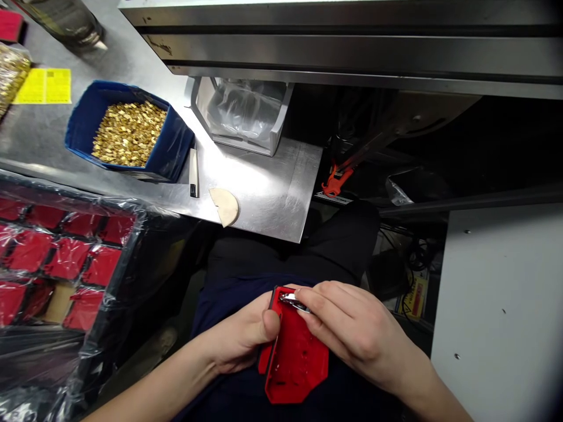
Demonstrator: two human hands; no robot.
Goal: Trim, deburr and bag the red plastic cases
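Observation:
My left hand [246, 337] grips a red plastic housing [299, 366] by its left side, with the thumb over the dark-edged rim. The housing's hollow side faces up, above my lap. At its upper end my right hand [352, 322] pinches a small shiny metal piece [292, 301] between thumb and fingers. The piece's tip lies inside the housing's corner; its other end is hidden by my fingers, so its exact kind is unclear.
A blue bin [176, 146] of small brass parts stands on the metal bench [281, 193], beside a grey bin [281, 126] with clear bags. A cream half-disc [226, 206] lies near the bench edge. To the left, a plastic-lined crate [127, 252] holds several red housings.

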